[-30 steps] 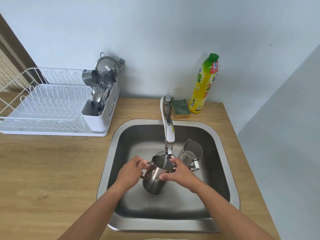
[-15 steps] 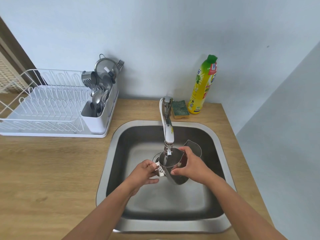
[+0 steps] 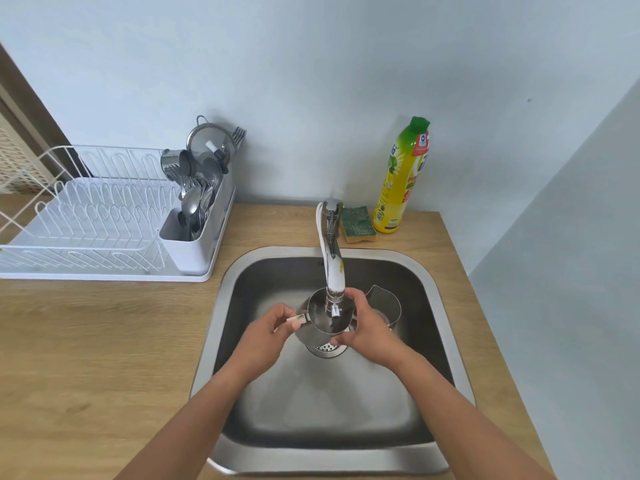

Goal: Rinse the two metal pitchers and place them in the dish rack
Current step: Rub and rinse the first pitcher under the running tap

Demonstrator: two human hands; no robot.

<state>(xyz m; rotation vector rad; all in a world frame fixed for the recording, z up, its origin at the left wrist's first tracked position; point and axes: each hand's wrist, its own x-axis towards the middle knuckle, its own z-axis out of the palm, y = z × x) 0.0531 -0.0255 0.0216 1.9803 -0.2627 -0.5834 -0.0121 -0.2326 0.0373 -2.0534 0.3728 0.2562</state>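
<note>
Holding the first pitcher (image 3: 317, 320) right under the faucet (image 3: 334, 268), above the drain of the sink (image 3: 242, 289). Pinching its handle (image 3: 299, 318) with the left hand (image 3: 273, 332), wrapping the right hand (image 3: 367, 332) round the far side of the body, so both hands closed on it. No telling from here of any water flow.

Judging by the look: thin polished steel, stiff, light when empty, heavier once filled, probably slippery when wet. Best taken by the handle, with a steadying palm on the wall, not by the bare rim.

Counting now: two pitchers, the second pitcher (image 3: 386, 304) upright in the sink just behind the right hand, untouched. One dish rack (image 3: 86, 216) on the bench (image 3: 104, 341) to the left, well apart, cutlery (image 3: 194, 206) in its caddy. One sponge (image 3: 357, 225), one bottle of dish soap (image 3: 401, 181) behind the sink.
</note>
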